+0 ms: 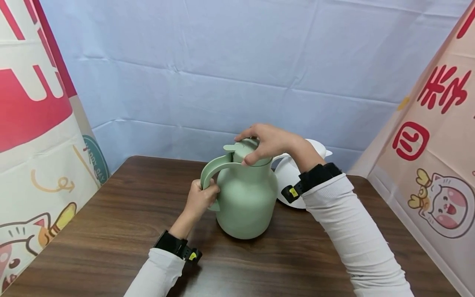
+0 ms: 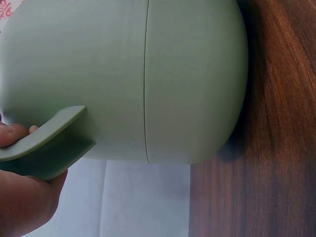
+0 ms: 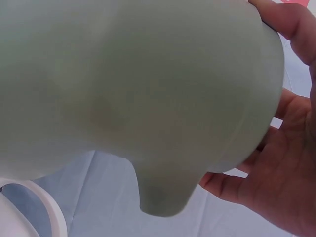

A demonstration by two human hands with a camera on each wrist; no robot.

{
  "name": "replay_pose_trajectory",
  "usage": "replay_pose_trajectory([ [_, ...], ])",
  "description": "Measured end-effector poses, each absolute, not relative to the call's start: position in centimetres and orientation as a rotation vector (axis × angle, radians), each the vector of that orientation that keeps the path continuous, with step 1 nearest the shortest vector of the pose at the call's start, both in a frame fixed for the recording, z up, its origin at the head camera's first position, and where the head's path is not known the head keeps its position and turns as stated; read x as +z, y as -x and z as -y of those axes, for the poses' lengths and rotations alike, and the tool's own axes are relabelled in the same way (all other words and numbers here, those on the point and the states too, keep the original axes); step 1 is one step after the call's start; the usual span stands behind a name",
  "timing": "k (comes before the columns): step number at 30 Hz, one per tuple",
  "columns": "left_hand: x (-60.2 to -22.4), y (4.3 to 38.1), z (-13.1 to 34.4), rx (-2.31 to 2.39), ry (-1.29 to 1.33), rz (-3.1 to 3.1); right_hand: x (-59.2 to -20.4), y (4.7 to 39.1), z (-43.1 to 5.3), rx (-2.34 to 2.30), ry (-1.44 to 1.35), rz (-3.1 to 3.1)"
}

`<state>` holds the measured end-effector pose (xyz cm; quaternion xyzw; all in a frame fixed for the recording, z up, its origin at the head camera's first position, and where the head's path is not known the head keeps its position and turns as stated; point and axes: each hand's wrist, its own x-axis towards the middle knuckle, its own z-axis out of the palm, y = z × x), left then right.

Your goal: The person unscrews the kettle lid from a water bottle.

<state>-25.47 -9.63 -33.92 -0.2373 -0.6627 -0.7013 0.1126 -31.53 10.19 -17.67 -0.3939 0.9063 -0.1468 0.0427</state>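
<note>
Pale-green, matte, round-bellied jug (image 1: 245,206), probably hard plastic, stands upright on dark wood-grain table (image 1: 130,231). Left hand (image 1: 200,198) grips its curved green handle (image 1: 213,168); right hand (image 1: 272,142) holds the round green lid (image 1: 241,149) between thumb and fingers. Judged stiff, smooth, heavier if filled; handle surest hold, belly possibly slippery. White spouted jug (image 1: 291,177) just behind, partly hidden.

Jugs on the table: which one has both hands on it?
The green jug: left hand grips its handle, right hand holds its lid. The white jug behind it has neither.
</note>
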Motion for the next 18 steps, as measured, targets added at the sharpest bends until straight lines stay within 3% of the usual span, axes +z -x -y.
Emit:
replay_pose_trajectory([
  [18, -33.96, 25.41, 9.53, -2.056, 0.691, 1.949, -17.25, 31.88, -10.92, -0.541, 1.26, -2.535],
])
